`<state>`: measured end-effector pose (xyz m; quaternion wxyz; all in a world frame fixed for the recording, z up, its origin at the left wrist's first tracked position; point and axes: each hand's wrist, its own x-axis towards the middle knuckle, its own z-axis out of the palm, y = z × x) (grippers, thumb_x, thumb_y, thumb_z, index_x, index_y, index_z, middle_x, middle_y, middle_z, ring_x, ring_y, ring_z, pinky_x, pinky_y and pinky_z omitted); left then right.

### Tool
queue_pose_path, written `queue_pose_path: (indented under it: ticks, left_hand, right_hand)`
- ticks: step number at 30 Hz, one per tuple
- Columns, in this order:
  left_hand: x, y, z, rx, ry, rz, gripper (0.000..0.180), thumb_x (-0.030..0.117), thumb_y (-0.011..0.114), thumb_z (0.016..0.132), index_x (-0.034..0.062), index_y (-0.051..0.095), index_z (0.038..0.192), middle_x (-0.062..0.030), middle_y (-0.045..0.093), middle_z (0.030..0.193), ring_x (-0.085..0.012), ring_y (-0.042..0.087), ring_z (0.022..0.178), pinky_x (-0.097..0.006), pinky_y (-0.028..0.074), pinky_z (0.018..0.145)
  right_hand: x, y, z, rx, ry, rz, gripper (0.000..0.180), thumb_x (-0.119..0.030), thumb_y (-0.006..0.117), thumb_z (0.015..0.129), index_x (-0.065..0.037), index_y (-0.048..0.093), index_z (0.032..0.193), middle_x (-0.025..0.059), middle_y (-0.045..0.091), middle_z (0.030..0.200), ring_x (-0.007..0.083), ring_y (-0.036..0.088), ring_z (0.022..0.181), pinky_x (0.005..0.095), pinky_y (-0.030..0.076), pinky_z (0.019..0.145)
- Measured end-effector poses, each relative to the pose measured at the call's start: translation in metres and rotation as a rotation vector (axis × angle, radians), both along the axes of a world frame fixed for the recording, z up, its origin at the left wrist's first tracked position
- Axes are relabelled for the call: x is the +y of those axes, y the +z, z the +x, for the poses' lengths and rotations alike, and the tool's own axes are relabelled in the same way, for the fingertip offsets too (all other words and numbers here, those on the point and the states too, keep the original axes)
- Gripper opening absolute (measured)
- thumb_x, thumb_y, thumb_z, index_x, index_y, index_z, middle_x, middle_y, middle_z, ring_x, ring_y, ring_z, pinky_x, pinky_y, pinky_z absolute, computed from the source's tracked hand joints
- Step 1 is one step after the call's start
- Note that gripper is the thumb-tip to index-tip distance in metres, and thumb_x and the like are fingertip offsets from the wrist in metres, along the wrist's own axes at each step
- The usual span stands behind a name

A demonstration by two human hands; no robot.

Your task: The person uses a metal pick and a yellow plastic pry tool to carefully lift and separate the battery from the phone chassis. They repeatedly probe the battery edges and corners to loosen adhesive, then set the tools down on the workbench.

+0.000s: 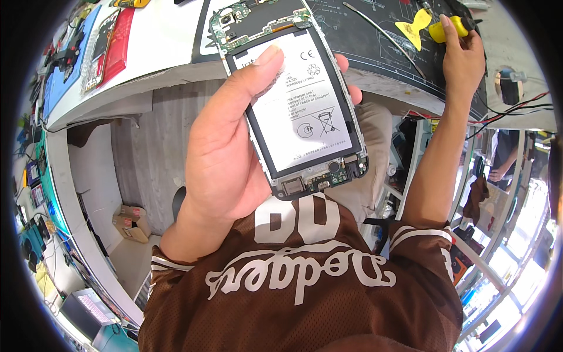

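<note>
My left hand [218,132] holds up an opened smartphone [346,135], thumb across its front and fingertips showing past the far edge. The back cover is off, baring a large white-labelled battery [293,105] and green circuit boards at both ends. Out at the far right of the bench, my right hand [463,58] has its thumb and fingers closed round a yellow cylinder [438,31] with a black end, perhaps a small bottle. Just left of it lies a flat yellow plastic piece [414,29] with flared ends.
A long thin metal tool [384,40] rests on the dark printed work mat [352,44]. On the bench's left side are a red packet [120,44] and a blue mat [73,58]. Loose red and black wires [504,111] hang at the right edge; a cardboard box [131,224] sits below.
</note>
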<state>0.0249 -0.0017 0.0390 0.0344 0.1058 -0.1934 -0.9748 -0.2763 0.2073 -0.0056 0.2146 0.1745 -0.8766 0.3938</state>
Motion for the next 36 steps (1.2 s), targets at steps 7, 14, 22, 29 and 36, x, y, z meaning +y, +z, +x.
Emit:
queue_pose_path:
  ticks: [7,14,22,29,36]
  left_hand:
    - [0.003,0.001,0.000,-0.003,0.003,-0.027,0.053,0.032,0.036,0.111,-0.0070,0.043,0.146,-0.0258,0.054,0.142,-0.0376,0.062,0.125,-0.054,0.061,0.094]
    - [0.009,0.004,-0.002,0.008,-0.008,-0.018,0.052,0.031,0.037,0.110,-0.0075,0.044,0.145,-0.0261,0.055,0.141,-0.0372,0.063,0.125,-0.053,0.061,0.095]
    - [0.008,0.005,-0.004,0.014,-0.002,-0.049,0.052,0.031,0.037,0.110,-0.0096,0.046,0.142,-0.0259,0.057,0.139,-0.0362,0.064,0.123,-0.051,0.061,0.095]
    - [0.007,0.005,0.000,0.008,-0.001,-0.040,0.054,0.032,0.038,0.110,-0.0089,0.046,0.144,-0.0253,0.058,0.139,-0.0356,0.066,0.120,-0.051,0.062,0.093]
    - [0.009,0.006,0.001,0.000,-0.005,-0.019,0.055,0.033,0.040,0.109,-0.0097,0.044,0.143,-0.0257,0.060,0.134,-0.0359,0.069,0.113,-0.051,0.063,0.090]
  right_hand:
    - [-0.024,0.022,0.004,0.047,-0.079,0.101,0.037,-0.027,0.078,0.088,0.000,0.065,0.109,0.0137,0.069,0.091,0.0239,0.068,0.078,0.0348,0.054,0.069]
    - [-0.060,0.034,-0.020,-0.090,-0.490,0.057,0.045,-0.026,0.081,0.088,0.005,0.062,0.113,0.0177,0.071,0.097,0.0231,0.069,0.088,0.0350,0.054,0.079]
    - [-0.028,0.026,-0.002,0.033,-0.015,0.009,0.043,-0.024,0.081,0.086,0.005,0.061,0.112,0.0177,0.071,0.098,0.0239,0.069,0.087,0.0351,0.054,0.079]
    - [-0.020,0.025,-0.012,-0.011,-0.048,0.085,0.057,-0.039,0.082,0.083,0.003,0.060,0.114,0.0166,0.071,0.097,0.0246,0.067,0.087,0.0358,0.051,0.080]
    - [0.000,0.011,-0.039,-0.086,-0.056,0.263,0.091,-0.066,0.080,0.078,0.002,0.061,0.135,0.0105,0.073,0.106,0.0193,0.069,0.096,0.0303,0.051,0.090]
